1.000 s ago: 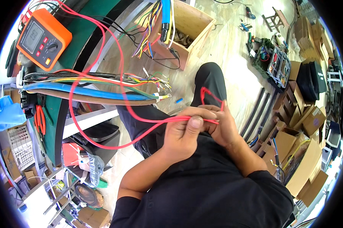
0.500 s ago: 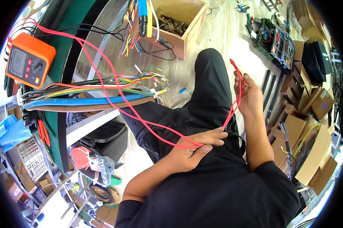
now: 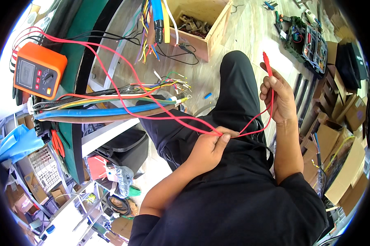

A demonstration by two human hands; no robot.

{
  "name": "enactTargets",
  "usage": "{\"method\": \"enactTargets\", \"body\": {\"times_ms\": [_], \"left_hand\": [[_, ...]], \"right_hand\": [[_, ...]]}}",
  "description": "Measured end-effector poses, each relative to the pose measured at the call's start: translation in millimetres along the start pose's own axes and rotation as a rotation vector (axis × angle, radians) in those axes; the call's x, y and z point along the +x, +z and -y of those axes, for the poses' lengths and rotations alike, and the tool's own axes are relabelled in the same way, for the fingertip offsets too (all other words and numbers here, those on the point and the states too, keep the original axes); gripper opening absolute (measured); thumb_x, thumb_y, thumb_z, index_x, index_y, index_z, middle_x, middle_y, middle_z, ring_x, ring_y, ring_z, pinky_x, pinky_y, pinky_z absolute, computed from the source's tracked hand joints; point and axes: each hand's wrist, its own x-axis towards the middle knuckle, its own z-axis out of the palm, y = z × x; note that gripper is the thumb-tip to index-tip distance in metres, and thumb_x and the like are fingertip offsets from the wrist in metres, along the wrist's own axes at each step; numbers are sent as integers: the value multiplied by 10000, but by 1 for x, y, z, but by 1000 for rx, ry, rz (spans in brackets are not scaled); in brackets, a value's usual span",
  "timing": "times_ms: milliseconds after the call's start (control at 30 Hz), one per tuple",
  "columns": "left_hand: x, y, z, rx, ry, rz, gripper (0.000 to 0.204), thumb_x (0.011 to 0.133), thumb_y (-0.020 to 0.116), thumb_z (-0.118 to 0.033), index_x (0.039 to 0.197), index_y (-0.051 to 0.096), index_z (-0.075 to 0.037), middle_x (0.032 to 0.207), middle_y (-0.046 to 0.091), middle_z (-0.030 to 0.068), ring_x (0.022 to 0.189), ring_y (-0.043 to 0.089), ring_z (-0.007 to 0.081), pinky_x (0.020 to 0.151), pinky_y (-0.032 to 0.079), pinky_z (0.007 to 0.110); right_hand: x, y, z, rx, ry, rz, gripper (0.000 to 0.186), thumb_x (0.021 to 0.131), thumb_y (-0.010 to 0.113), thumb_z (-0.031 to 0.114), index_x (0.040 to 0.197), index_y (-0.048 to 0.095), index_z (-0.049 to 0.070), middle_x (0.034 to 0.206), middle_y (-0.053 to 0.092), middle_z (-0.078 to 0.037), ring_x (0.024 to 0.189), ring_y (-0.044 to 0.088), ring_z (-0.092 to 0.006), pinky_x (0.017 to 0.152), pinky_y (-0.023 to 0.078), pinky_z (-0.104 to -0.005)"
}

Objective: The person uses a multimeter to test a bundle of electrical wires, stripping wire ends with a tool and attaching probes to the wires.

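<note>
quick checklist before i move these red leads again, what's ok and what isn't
1. Left hand has a grip on the red test leads: ok, pinched between thumb and fingers.
2. Right hand has the red lead tip: ok, it sticks out past the fingers.
3. Lead tip apart from the blue cable: ok, well off to its right.
4. Leads clear of the cable in this view: not ok, they cross over it.
5. Leads touching the cable: cannot tell from this angle.
6. Reading on the orange digital meter: cannot tell, the display is too blurred.
</note>
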Motion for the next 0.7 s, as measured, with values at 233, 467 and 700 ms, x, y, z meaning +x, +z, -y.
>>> {"method": "enactTargets", "body": {"times_ms": [233, 467, 700], "left_hand": [[54, 4, -33, 628, 483, -301, 221, 951, 553, -168, 1104, 580, -12, 751, 645, 150, 718, 637, 365, 682, 496, 466], [69, -19, -22, 329, 123, -393, 250, 1020, 459, -229, 1034, 538, 8, 793, 683, 166, 780, 661, 382, 723, 505, 464], [35, -42, 55, 324, -92, -396, 377, 961, 556, -336, 1014, 583, 35, 896, 673, 249, 901, 651, 423, 795, 502, 491]], "right_hand": [[9, -4, 10, -461, -204, -110, 488, 874, 604, 160, 1300, 522, -64, 895, 595, -54, 755, 588, -132, 682, 484, -271], [17, 16, 1, -732, -172, -66, 454, 860, 574, 134, 1262, 540, -75, 1036, 622, -115, 803, 607, -159, 661, 514, -284], [72, 28, -40, -941, -288, 97, 450, 867, 584, 124, 1275, 557, -64, 979, 656, -108, 801, 619, -175, 714, 506, -307]]}}
